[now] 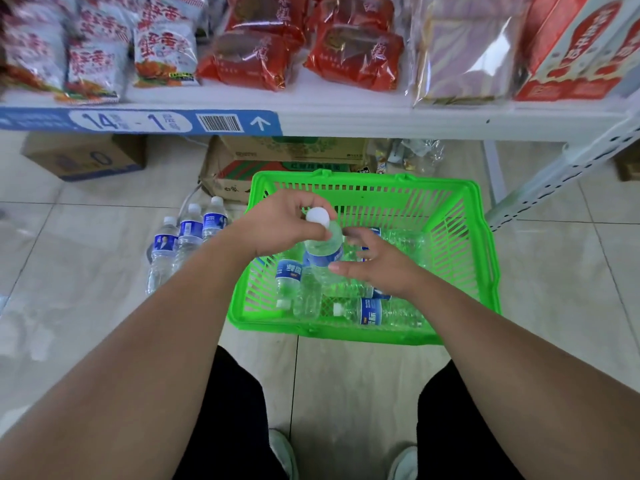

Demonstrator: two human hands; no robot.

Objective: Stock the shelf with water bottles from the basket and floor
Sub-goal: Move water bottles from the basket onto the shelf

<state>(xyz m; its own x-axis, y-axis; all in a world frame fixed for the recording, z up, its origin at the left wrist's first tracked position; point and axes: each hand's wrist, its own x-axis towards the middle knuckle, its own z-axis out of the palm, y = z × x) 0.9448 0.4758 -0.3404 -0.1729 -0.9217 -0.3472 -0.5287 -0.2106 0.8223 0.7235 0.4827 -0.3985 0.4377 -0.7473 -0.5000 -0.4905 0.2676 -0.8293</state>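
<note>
Tiled floor under snack shelf [346, 114]: we pinch one bottle [323, 252] by its neck with left hand [282, 225] above basket [483, 258] for lifting out, right hand [375, 263] open alongside.

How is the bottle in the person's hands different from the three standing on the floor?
The held bottle is lifted over the basket and tilted, gripped by the left hand; the floor bottles stand upright and untouched beside the basket. All have white caps and blue labels.
</note>
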